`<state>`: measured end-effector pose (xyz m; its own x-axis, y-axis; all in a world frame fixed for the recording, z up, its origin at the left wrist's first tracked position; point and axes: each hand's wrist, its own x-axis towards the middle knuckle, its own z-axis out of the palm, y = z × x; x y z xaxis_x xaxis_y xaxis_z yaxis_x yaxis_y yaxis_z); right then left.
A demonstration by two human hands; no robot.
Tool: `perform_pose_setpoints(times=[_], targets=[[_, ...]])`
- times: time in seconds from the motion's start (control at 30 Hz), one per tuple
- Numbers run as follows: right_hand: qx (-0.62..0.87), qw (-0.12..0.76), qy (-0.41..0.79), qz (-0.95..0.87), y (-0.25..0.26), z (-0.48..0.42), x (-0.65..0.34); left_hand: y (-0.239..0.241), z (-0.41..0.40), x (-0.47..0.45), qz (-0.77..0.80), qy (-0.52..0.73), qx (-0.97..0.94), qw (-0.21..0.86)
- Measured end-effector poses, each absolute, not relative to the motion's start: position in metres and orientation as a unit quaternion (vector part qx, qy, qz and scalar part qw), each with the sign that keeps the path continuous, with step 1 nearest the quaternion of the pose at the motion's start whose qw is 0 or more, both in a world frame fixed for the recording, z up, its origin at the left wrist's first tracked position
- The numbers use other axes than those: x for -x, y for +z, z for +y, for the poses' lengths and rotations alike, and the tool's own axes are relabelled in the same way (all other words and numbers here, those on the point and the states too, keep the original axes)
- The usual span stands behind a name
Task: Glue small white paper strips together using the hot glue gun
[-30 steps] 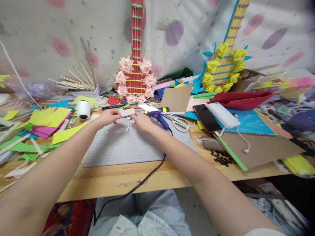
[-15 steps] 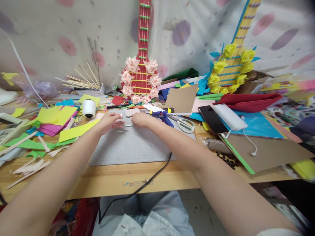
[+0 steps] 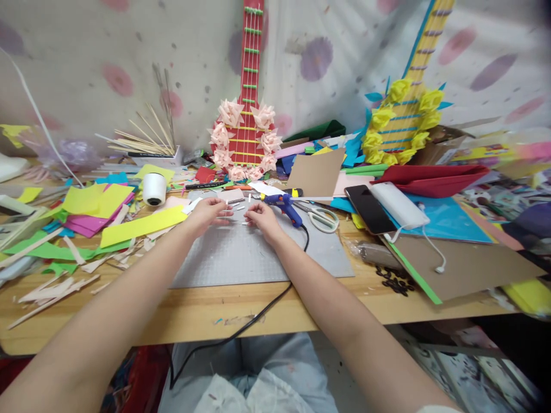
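Both my hands are over the far part of a grey cutting mat (image 3: 258, 258). My left hand (image 3: 209, 212) is curled, its fingertips pinching a thin pale stick. My right hand (image 3: 262, 218) is also pinched, on a tiny white piece at its fingertips. A few short white stick bits (image 3: 241, 207) lie on the mat between and beyond the hands. A pale rectangular piece (image 3: 232, 196) rests just behind them. A blue glue gun (image 3: 282, 205) lies right of my right hand, its black cord (image 3: 258, 315) running off the table edge.
Scissors (image 3: 321, 217), a phone (image 3: 368, 207) and a white power bank (image 3: 398, 205) lie to the right. Coloured paper sheets (image 3: 99, 203), a white spool (image 3: 154, 188) and wood strips (image 3: 47, 289) are on the left. Two paper guitars (image 3: 244, 137) (image 3: 402, 123) lean against the back wall.
Both hands have drawn back toward me from the pale rectangular piece, which now lies alone behind them. The hands are a little further apart and pinch small bits.
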<state>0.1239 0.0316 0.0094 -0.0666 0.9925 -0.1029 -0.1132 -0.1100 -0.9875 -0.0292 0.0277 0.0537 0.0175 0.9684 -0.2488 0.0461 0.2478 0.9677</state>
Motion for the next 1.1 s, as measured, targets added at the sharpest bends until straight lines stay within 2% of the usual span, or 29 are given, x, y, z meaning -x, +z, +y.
perform_pose_setpoints(times=[0.13, 0.33, 0.7, 0.9, 1.0, 1.1], targets=[[0.475, 0.521, 0.554, -0.442, 0.006, 0.033, -0.13, 0.058, 0.029, 0.021, 0.572, 0.409, -0.468, 0.535], [0.469, 0.531, 0.538, -0.457, 0.0, 0.034, -0.132, 0.061, 0.034, 0.009, 0.578, 0.397, -0.527, 0.48], [0.482, 0.464, 0.528, -0.522, 0.002, 0.023, -0.126, 0.047, 0.034, -0.009, 0.572, 0.411, -0.476, 0.526], [0.488, 0.446, 0.504, -0.556, 0.003, 0.026, -0.131, 0.05, 0.04, -0.013, 0.584, 0.404, -0.497, 0.498], [0.535, 0.45, 0.416, -0.581, 0.001, 0.03, -0.138, 0.056, 0.047, -0.011, 0.599, 0.374, -0.551, 0.445], [0.563, 0.423, 0.336, -0.625, 0.001, 0.031, -0.145, 0.057, 0.054, -0.007, 0.628, 0.27, -0.677, 0.274]])
